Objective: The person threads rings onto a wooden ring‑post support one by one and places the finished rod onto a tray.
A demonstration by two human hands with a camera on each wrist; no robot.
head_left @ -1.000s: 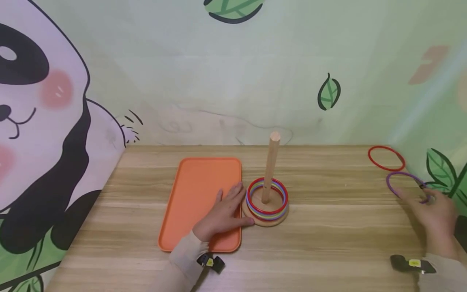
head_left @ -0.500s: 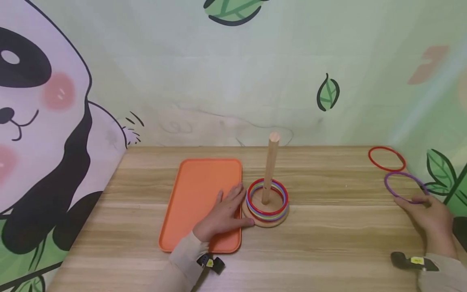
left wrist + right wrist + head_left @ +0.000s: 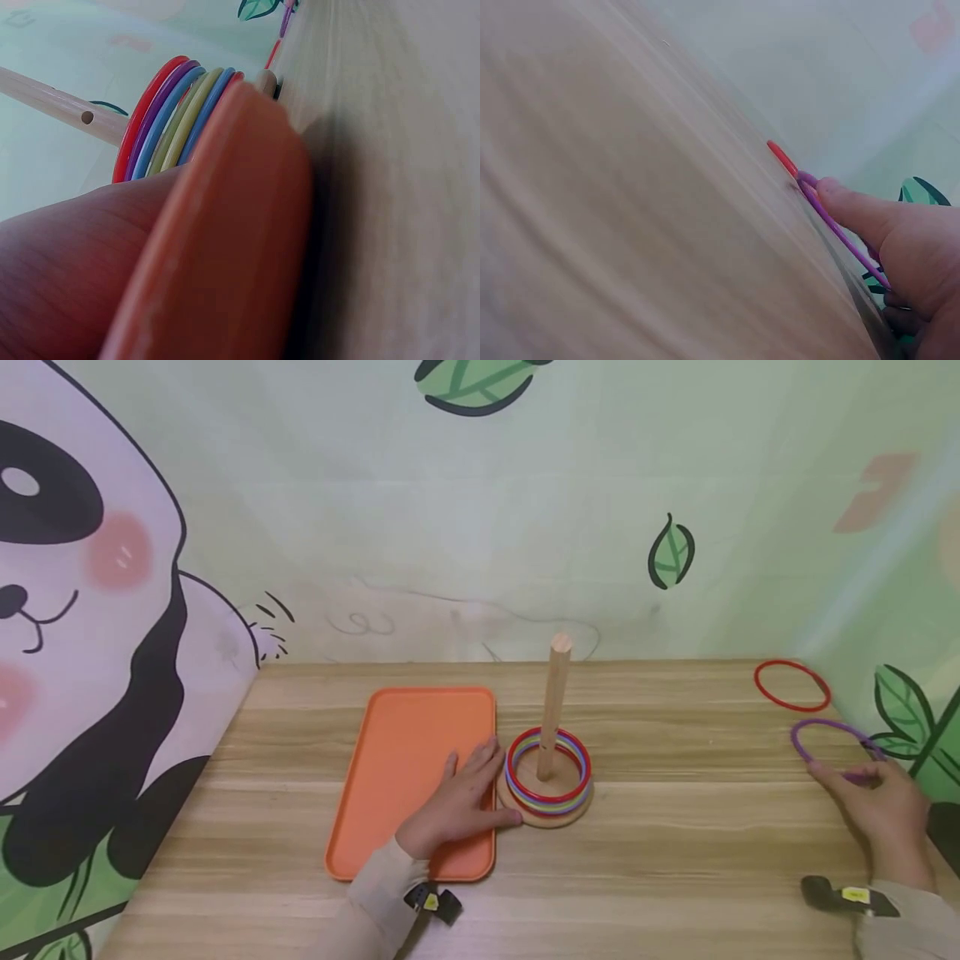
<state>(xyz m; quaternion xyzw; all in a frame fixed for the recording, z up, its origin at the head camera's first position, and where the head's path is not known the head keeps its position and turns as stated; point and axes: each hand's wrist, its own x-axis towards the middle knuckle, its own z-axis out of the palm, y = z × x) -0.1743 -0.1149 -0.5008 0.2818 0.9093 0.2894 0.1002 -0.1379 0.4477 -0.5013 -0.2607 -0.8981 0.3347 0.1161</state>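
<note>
My right hand (image 3: 885, 810) pinches the near side of a purple ring (image 3: 825, 722) at the table's right edge. In the right wrist view the thumb presses on that purple ring (image 3: 847, 241), beside the table surface. A wooden ring stand has an upright peg (image 3: 553, 710) and a round base (image 3: 551, 822). Stacked around the peg's foot are several coloured rings (image 3: 180, 112), a red one on top. My left hand (image 3: 453, 806) lies with extended fingers over the right side of an orange tray (image 3: 420, 727), its thumb at the stand's base.
Behind the purple ring a red ring (image 3: 802, 709) lies flat in the far right corner of the wooden table (image 3: 675, 860). Walls printed with a panda (image 3: 67, 693) and leaves rise at the back and sides.
My right fingers have closed on the near side of the purple ring, which has shifted slightly. The left hand, tray and stacked rings stay as they were.
</note>
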